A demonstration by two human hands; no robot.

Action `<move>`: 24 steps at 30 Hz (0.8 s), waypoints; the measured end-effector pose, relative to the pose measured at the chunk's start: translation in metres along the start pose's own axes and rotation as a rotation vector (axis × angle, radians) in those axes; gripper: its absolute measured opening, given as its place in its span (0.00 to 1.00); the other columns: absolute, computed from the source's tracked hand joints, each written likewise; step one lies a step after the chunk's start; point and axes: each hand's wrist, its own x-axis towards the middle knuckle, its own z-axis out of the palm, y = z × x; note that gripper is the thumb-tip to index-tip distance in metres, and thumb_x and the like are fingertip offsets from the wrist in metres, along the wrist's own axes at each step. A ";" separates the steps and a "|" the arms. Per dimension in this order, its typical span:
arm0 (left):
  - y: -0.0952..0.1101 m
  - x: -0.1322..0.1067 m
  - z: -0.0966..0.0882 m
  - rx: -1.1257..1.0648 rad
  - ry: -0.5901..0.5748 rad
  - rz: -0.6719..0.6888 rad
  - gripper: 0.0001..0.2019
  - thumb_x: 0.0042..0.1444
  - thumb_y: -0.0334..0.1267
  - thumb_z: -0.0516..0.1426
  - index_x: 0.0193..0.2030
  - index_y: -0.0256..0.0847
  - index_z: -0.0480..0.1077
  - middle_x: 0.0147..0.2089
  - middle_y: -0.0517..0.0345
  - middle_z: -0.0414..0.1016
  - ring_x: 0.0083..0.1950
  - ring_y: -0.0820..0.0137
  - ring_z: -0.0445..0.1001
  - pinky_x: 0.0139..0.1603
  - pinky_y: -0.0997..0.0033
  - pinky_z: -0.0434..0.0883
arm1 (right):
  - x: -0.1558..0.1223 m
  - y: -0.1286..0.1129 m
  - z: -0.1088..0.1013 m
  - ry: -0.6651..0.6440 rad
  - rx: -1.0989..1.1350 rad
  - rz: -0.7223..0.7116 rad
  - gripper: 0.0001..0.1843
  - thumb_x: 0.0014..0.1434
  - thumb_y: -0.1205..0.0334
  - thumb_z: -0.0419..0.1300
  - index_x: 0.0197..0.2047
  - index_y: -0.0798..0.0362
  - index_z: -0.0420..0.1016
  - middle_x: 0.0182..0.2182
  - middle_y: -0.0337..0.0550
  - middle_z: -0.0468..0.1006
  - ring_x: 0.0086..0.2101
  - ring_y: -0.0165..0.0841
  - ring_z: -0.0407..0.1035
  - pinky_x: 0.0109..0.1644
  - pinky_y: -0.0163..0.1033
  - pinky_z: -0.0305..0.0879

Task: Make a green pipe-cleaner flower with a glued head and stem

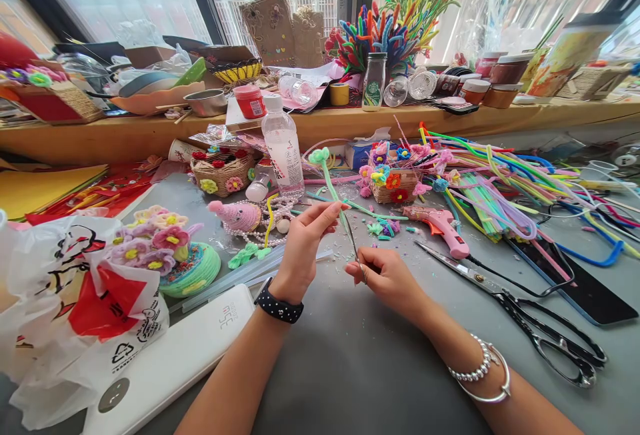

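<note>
My left hand [311,238], wearing a dark dotted watch band, pinches a light green pipe cleaner flower [319,155] by its long stem. The flower's head points up and away from me. In my right hand [387,275] is a pair of small scissors [355,243], gripped by the handles. Its thin blades point up at the stem just beside my left fingertips; whether they touch it I cannot tell. Beyond my hands lie green and purple pipe cleaner scraps [385,228]. A pink glue gun [443,229] rests to the right of them.
Large black-handled scissors [505,298] and a phone [595,295] lie at right, near heaped pipe cleaners [505,175]. On the left are a white power bank [185,355], a plastic bag [95,301] and a flower pot [195,268]. A water bottle [283,145] stands behind.
</note>
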 end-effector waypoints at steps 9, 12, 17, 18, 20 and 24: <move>0.000 0.001 0.000 -0.008 -0.005 -0.005 0.07 0.45 0.39 0.57 0.28 0.39 0.73 0.31 0.61 0.69 0.29 0.80 0.59 0.31 0.81 0.59 | -0.001 -0.003 -0.001 -0.067 -0.014 0.007 0.19 0.50 0.54 0.52 0.16 0.53 0.50 0.14 0.33 0.55 0.18 0.23 0.48 0.21 0.30 0.46; -0.001 0.002 -0.001 -0.024 0.023 0.003 0.07 0.45 0.39 0.57 0.29 0.39 0.73 0.30 0.61 0.69 0.28 0.80 0.58 0.30 0.81 0.59 | -0.001 -0.001 0.000 -0.020 -0.010 -0.001 0.19 0.51 0.59 0.53 0.16 0.53 0.49 0.13 0.33 0.56 0.18 0.23 0.50 0.22 0.30 0.47; -0.002 0.002 -0.001 -0.029 0.039 0.010 0.07 0.45 0.39 0.57 0.28 0.39 0.73 0.28 0.62 0.68 0.27 0.80 0.58 0.29 0.81 0.59 | -0.001 0.000 -0.001 0.002 0.011 -0.005 0.18 0.52 0.59 0.52 0.16 0.53 0.52 0.14 0.34 0.60 0.18 0.24 0.51 0.22 0.30 0.49; -0.001 0.002 -0.001 -0.025 0.035 0.009 0.06 0.45 0.39 0.57 0.28 0.40 0.73 0.28 0.62 0.69 0.27 0.80 0.58 0.29 0.81 0.59 | -0.001 -0.001 -0.001 -0.003 0.010 0.000 0.18 0.52 0.58 0.52 0.16 0.53 0.52 0.14 0.34 0.59 0.18 0.24 0.51 0.22 0.30 0.48; 0.000 0.001 0.000 -0.015 0.029 0.005 0.06 0.45 0.39 0.57 0.28 0.40 0.73 0.29 0.62 0.69 0.27 0.80 0.58 0.30 0.81 0.59 | -0.001 -0.002 -0.001 -0.020 -0.001 0.008 0.19 0.51 0.55 0.52 0.16 0.54 0.53 0.14 0.34 0.58 0.18 0.23 0.49 0.21 0.30 0.47; 0.000 0.000 0.000 -0.004 -0.002 -0.013 0.07 0.44 0.39 0.57 0.28 0.40 0.73 0.31 0.61 0.70 0.29 0.79 0.60 0.31 0.80 0.59 | -0.002 -0.004 -0.001 -0.056 -0.029 0.016 0.20 0.50 0.52 0.53 0.16 0.54 0.54 0.14 0.33 0.55 0.18 0.23 0.48 0.20 0.30 0.45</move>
